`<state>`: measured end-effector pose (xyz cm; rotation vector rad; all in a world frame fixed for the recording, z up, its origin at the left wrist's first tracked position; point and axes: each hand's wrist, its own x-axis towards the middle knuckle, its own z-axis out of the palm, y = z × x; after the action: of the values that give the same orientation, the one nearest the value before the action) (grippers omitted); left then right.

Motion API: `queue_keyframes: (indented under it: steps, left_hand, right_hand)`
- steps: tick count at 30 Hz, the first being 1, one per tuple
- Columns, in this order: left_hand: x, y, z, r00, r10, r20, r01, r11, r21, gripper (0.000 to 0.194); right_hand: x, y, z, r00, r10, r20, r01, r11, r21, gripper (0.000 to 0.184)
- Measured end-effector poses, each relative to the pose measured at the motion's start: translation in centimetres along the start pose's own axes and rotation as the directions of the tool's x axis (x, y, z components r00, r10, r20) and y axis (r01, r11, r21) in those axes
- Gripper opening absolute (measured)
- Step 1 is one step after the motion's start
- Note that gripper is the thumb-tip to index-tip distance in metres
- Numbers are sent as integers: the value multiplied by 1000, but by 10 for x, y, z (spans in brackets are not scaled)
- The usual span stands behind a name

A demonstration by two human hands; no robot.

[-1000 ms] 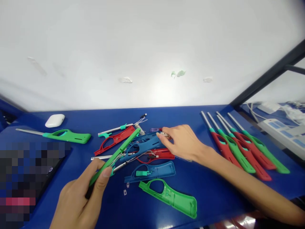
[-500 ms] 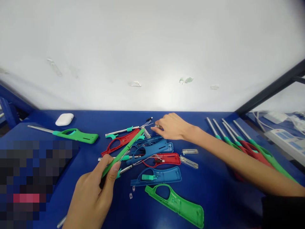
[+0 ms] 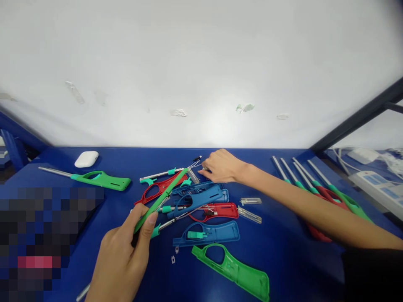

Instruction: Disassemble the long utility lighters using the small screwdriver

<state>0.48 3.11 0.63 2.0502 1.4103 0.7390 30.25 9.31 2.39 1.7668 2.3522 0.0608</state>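
My left hand (image 3: 122, 251) pinches a green lighter shell half (image 3: 159, 201), seen edge-on and slanting up to the right. My right hand (image 3: 219, 166) reaches to the far middle of the table, its fingers bent together low over the surface. Something small shows at the fingertips, too little of it to name. Just left of those fingers lie a clear fuel tank (image 3: 193, 176) and a black igniter (image 3: 197, 159) with thin wires. Below are a red shell half (image 3: 157, 188), blue shell halves (image 3: 201, 199) and metal lighter tubes (image 3: 157, 174) with teal triggers.
Nearer me lie another blue shell half (image 3: 220, 231) and a green one (image 3: 236, 268). Two clear tanks (image 3: 250, 214) rest to the right. Several assembled lighters (image 3: 333, 197) lie at the right, one green lighter (image 3: 107, 180) at the left by a white case (image 3: 86, 159). A power strip (image 3: 382, 184) stands right.
My right hand has shifted slightly left toward the clear tank and wires. The left hand keeps the green shell half in nearly the same place.
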Motion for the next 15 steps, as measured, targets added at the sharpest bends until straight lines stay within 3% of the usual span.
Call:
queue_keyframes:
  steps: [15]
  left_hand:
    - [0,-5,4,1000,-5,-16,5,1000,6,33]
  right_hand:
    - [6,20,4,999,35,-27,-32,992,125,46]
